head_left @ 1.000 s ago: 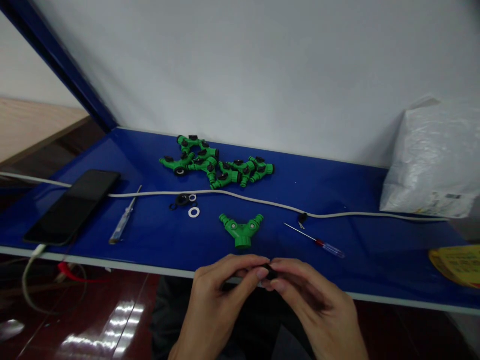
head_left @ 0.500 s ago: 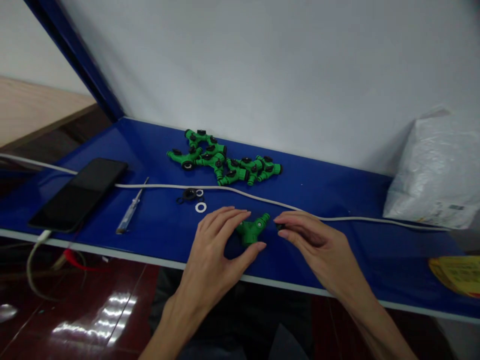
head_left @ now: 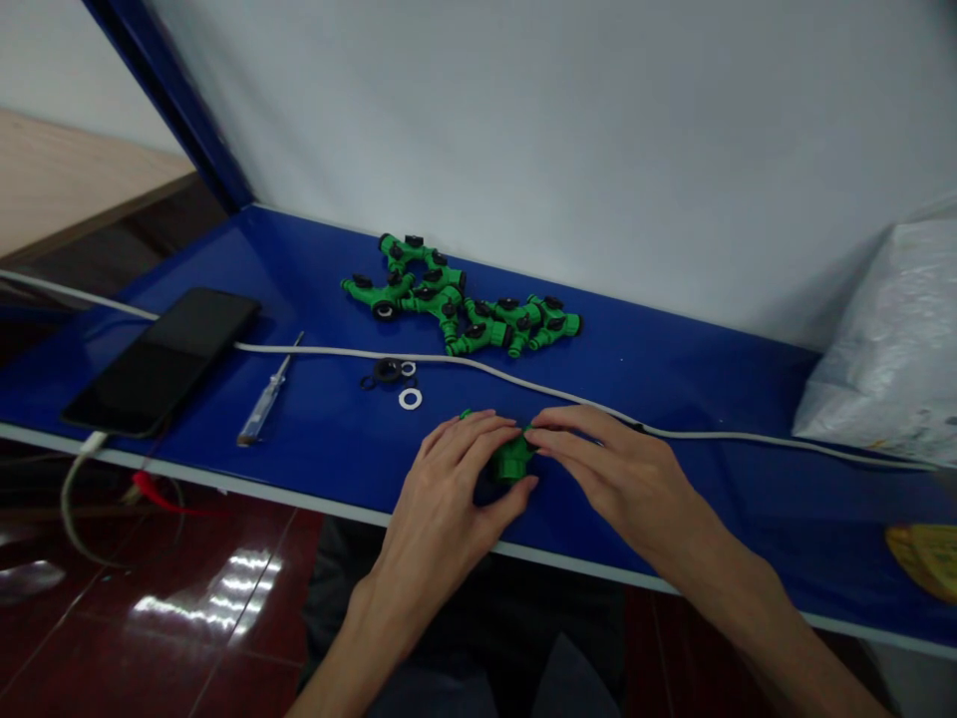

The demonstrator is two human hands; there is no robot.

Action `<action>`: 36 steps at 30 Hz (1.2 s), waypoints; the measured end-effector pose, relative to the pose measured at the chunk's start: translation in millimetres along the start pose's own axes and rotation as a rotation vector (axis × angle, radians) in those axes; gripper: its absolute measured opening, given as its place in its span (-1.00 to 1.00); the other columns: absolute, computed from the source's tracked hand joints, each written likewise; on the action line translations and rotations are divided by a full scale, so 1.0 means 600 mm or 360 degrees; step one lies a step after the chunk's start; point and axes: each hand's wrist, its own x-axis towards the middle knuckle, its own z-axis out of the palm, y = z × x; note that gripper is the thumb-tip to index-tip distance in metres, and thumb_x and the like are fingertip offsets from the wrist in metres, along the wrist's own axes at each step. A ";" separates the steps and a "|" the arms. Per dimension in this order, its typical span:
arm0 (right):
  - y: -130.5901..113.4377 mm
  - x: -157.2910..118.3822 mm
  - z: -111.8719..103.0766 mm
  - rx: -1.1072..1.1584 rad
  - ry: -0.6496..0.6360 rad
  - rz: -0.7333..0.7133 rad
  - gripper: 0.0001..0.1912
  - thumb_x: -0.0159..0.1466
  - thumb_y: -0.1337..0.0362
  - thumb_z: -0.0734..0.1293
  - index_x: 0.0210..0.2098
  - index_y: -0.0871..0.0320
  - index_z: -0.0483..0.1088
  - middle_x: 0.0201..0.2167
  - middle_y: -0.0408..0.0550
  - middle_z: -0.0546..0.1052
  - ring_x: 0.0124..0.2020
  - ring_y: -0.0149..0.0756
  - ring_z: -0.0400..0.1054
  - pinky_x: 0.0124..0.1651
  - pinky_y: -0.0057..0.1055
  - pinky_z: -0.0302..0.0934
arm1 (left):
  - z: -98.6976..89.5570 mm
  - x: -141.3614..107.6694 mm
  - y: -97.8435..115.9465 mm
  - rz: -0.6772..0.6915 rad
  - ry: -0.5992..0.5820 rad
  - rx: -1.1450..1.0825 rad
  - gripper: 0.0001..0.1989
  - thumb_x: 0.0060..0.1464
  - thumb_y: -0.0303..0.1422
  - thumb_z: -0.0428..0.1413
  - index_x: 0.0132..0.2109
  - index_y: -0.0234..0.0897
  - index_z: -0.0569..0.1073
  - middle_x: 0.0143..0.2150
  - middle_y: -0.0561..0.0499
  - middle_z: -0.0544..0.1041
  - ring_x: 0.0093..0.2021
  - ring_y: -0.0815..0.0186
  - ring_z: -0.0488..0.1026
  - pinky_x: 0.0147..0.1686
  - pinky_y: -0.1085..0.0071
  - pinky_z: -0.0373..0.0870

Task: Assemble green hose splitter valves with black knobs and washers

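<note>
A green Y-shaped hose connector (head_left: 512, 465) stands on the blue bench near its front edge, largely covered by fingers. My left hand (head_left: 453, 479) is curved around its left side, fingers over the top and thumb at the lower right. At the connector's right branch, the fingertips of my right hand (head_left: 598, 449) are closed together and pressed down. The small black part they pinched a moment ago is now hidden beneath them. Behind the hands lie a white washer (head_left: 410, 399) and a black ring (head_left: 387, 371), with smaller rings beside it.
Several green connectors with black valve knobs (head_left: 426, 299) are grouped toward the wall. A white cable (head_left: 508, 376) crosses the bench behind my hands. To the left lie a screwdriver (head_left: 267, 399) and a black phone (head_left: 160, 364). A plastic-wrapped package (head_left: 889, 349) stands at the right.
My right hand has moved left, bringing its fingertips from beside the connector onto its right branch. My left hand stays around the connector. The camera view has shifted slightly.
</note>
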 end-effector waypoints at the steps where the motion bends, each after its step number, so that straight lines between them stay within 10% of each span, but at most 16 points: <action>1: -0.001 0.001 -0.002 -0.0022 -0.0051 -0.0033 -0.67 0.39 0.57 0.19 -0.05 0.26 0.56 -0.06 0.13 0.61 -0.05 -0.24 0.56 0.02 -0.44 0.47 | 0.000 0.001 0.001 -0.0003 0.0002 0.0003 -0.60 0.17 -0.36 0.32 0.13 -0.17 0.46 0.16 -0.05 0.62 0.21 0.16 0.52 0.29 0.11 0.34; 14: -0.007 0.007 0.000 0.0152 -0.0113 0.0182 -0.72 0.45 0.45 0.21 -0.04 0.17 0.55 -0.04 0.05 0.59 -0.05 -0.25 0.56 0.02 -0.38 0.47 | -0.002 -0.001 0.007 -0.0018 -0.0044 0.0179 -0.59 0.17 -0.41 0.27 0.15 -0.15 0.42 0.15 -0.06 0.60 0.19 0.12 0.50 0.15 0.12 0.36; 20: 0.068 -0.083 -0.070 -0.0301 0.0193 0.0747 -0.77 0.42 0.18 0.32 -0.10 0.14 0.59 -0.18 0.01 0.64 -0.19 -0.15 0.59 -0.09 -0.24 0.47 | -0.010 -0.005 0.013 -0.0051 -0.0085 0.0132 -0.60 0.19 -0.40 0.25 0.15 -0.10 0.45 0.12 -0.01 0.60 0.19 0.12 0.47 0.14 0.13 0.32; 25: 0.109 -0.144 -0.073 -0.0315 -0.0076 0.0984 -0.74 0.34 0.15 0.32 -0.32 0.10 0.62 -0.33 -0.03 0.67 -0.36 -0.15 0.59 -0.25 -0.26 0.43 | -0.014 0.004 0.022 -0.0110 -0.0118 0.0152 -0.65 0.20 -0.32 0.27 0.12 -0.10 0.48 0.08 -0.01 0.63 0.13 0.09 0.49 0.08 0.11 0.33; 36: 0.088 -0.100 -0.041 -0.0204 -0.0144 0.0952 -0.84 0.23 0.34 0.29 -0.38 0.13 0.54 -0.43 -0.06 0.61 -0.49 -0.28 0.50 -0.35 -0.37 0.35 | 0.007 0.013 0.030 -0.0201 0.0013 0.0124 -0.85 0.24 -0.35 0.25 -0.04 -0.05 0.59 -0.07 0.06 0.71 0.00 0.11 0.54 -0.02 0.10 0.34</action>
